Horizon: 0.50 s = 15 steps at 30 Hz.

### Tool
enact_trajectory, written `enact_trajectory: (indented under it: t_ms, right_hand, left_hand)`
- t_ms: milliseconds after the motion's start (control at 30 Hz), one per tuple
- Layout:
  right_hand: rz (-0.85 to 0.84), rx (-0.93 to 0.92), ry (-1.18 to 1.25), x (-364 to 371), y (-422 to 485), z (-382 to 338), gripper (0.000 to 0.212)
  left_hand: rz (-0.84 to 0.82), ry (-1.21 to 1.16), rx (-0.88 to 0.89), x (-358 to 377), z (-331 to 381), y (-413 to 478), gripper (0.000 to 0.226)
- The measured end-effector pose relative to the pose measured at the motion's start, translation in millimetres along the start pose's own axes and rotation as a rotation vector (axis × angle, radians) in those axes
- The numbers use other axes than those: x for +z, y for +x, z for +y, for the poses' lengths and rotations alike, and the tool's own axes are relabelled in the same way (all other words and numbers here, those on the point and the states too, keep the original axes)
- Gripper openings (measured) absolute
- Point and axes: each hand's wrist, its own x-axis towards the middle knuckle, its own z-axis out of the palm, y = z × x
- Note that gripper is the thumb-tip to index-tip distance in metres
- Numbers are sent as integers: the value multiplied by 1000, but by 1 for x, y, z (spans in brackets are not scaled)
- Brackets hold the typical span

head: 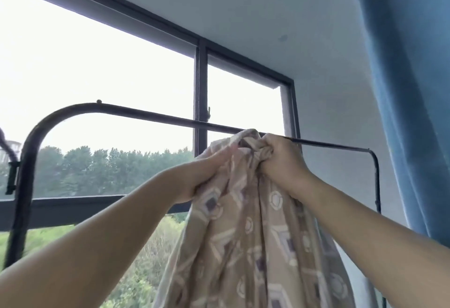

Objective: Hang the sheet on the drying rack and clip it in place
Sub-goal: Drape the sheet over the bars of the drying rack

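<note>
Before a wide dark-framed window and a blue curtain, a patterned sheet, its lower end cut off, is raised to the black drying rack's top bar, bunched in the gripping left hand and right hand, hiding the bar there.

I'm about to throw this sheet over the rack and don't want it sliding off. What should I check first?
1. The left hand grips the sheet: ok.
2. The right hand grips the sheet: ok.
3. The sheet is raised to the top bar: ok.
4. The sheet is spread flat: not ok, bunched between the hands.
5. The top bar is bare to the left: ok.
6. Any clips at hand: cannot tell, none in view.
</note>
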Motion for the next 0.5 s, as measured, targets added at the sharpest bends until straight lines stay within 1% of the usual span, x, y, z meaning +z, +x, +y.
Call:
enact_trajectory:
  t_ms: [67, 133, 233, 333, 400, 433, 467, 500]
  right_hand:
    - [53, 36, 92, 2, -2, 0, 4]
    - [49, 106, 216, -3, -3, -1, 12]
    - [-61, 174, 409, -17, -3, -6, 30]
    - [-193, 245, 588, -32, 1, -9, 31]
    - [-184, 344, 745, -42, 4, -4, 33]
    - [-143, 383, 756, -45, 4, 1, 40]
    - [-117, 413, 707, -48, 3, 7, 51]
    - [-139, 432, 650, -49, 0, 10, 62]
  left_hand:
    - [76, 30, 45, 12, 3, 8, 69]
    - [176, 15, 115, 18, 6, 15, 67]
    - [279, -71, 198, 13, 11, 19, 52]
    - [359, -172, 286, 5, 19, 17, 39]
    - [406, -263, 358, 1, 25, 14, 34]
    - [398, -303, 398, 0, 27, 12, 35]
    - [370, -338, 432, 1, 30, 9, 37]
    - [331, -364, 455, 3, 34, 6, 39]
